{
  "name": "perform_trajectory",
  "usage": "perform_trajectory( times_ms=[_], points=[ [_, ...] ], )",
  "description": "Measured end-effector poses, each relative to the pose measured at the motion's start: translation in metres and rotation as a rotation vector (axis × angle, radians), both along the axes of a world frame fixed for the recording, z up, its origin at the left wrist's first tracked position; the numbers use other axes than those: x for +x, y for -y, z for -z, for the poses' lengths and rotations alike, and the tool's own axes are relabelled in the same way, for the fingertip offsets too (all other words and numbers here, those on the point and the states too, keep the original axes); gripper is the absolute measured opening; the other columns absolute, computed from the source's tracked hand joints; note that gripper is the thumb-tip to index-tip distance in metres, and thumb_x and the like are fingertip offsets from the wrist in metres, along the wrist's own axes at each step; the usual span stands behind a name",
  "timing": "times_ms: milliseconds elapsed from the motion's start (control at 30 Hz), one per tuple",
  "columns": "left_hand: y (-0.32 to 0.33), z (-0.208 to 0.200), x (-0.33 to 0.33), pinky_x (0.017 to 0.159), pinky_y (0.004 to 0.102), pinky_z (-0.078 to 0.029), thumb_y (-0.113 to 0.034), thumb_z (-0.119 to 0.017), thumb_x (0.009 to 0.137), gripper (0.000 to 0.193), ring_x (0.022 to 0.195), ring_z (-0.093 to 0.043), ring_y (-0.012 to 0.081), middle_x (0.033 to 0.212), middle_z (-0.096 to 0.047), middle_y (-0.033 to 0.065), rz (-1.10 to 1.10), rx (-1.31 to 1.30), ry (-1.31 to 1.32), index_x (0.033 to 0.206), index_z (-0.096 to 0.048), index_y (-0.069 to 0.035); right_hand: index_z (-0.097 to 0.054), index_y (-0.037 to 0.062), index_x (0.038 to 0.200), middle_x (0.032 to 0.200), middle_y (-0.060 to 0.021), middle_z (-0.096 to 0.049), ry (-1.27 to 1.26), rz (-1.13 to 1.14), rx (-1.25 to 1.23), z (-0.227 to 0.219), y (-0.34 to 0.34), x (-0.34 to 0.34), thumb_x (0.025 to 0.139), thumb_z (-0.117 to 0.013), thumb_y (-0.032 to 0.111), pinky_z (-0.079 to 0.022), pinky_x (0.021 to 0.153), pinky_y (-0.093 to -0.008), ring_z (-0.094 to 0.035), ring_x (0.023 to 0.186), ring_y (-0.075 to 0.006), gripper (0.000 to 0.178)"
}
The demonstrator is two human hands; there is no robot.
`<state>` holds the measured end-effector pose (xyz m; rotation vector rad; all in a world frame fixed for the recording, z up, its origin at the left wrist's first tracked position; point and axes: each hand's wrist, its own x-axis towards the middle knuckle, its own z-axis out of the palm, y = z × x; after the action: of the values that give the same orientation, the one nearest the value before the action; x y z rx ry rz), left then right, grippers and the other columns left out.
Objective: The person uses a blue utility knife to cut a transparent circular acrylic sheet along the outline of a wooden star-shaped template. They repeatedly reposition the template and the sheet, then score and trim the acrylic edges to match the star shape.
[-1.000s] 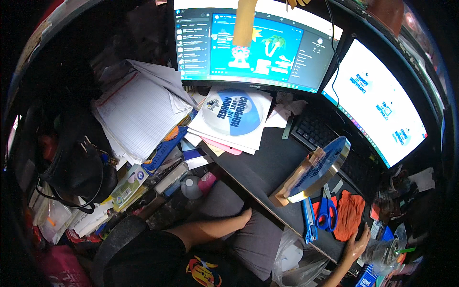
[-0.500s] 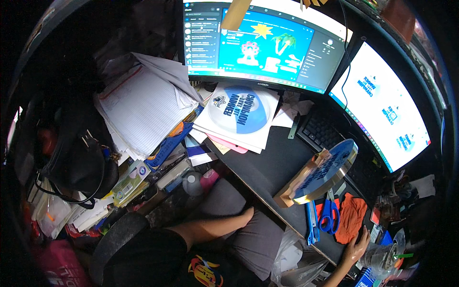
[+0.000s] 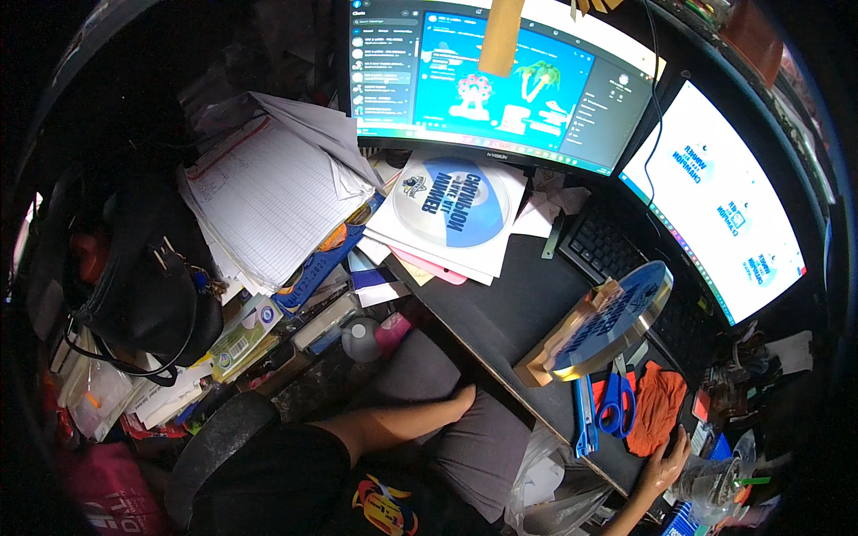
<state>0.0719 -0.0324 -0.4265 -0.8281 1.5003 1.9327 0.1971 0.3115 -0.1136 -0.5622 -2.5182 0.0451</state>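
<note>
One right hand (image 3: 665,464): yours, beside orange cloth (image 3: 657,408), bench (image 3: 487,308) edge; can't tell grip
Left hand (image 3: 465,401): mostly hidden, your grey trousers (image 3: 483,451); can't tell

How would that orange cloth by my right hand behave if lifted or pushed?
The orange cloth would likely droop when lifted, given its creases. Pushed, it would probably bunch up rather than roll, since it lies rumpled.

Head-high, downward over desk (image 3: 478,308), seemingly near

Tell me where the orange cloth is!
In the head view, the crumpled orange cloth lies lower right on the black desk, just right of the blue-handled scissors and above the right hand.
</note>
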Motion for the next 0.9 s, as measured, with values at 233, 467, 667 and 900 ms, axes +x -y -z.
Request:
perform_trajectory(
  times_ms=[233, 467, 667, 900],
  points=[
    [-0.002, 0.002, 0.002, 0.099, 0.0447, -0.043, -0.044, -0.037, 0.1, 0.06, 0.119, -0.052, 0.0316, 0.131, -0.054, 0.0181, -0.009, 0.0, -0.006, 0.133, -0.046, 0.004, -0.056, -0.0002, 0.132, 0.129, -0.0252, -0.057, 0.001, 0.014, -0.009, -0.002, 0.002, -0.001, 0.095, -0.057, 0.014, -0.042, 0.102, -0.0439, -0.055, 0.122, -0.0407, 0.039],
    [-0.003, 0.001, 0.0, 0.098, 0.0446, -0.043, -0.044, -0.038, 0.099, 0.058, 0.118, -0.053, 0.0318, 0.129, -0.054, 0.0183, -0.019, -0.002, -0.015, 0.132, -0.047, 0.004, -0.052, -0.0017, 0.134, 0.129, -0.025, -0.057, -0.044, 0.114, -0.032, 0.0, 0.003, -0.003, 0.097, -0.059, 0.019, -0.043, 0.101, -0.0441, -0.055, 0.12, -0.0419, 0.044],
    [-0.001, 0.0, -0.006, 0.098, 0.0445, -0.044, -0.043, -0.039, 0.099, 0.057, 0.117, -0.053, 0.032, 0.128, -0.054, 0.0185, -0.022, -0.005, -0.016, 0.131, -0.047, 0.004, -0.053, -0.003, 0.13, 0.125, -0.0234, -0.058, -0.049, 0.157, 0.051, 0.006, -0.003, -0.002, 0.097, -0.059, 0.024, -0.046, 0.097, -0.0448, -0.057, 0.116, -0.0409, 0.043],
    [-0.001, 0.0, -0.009, 0.097, 0.0445, -0.044, -0.042, -0.04, 0.099, 0.056, 0.116, -0.053, 0.0322, 0.127, -0.054, 0.0187, -0.024, -0.008, -0.015, 0.129, -0.048, 0.004, -0.053, -0.004, 0.127, 0.124, -0.0232, -0.058, -0.052, 0.168, 0.063, 0.012, -0.01, 0.0, 0.097, -0.06, 0.026, -0.046, 0.097, -0.0446, -0.057, 0.116, -0.041, 0.044]
  ],
)
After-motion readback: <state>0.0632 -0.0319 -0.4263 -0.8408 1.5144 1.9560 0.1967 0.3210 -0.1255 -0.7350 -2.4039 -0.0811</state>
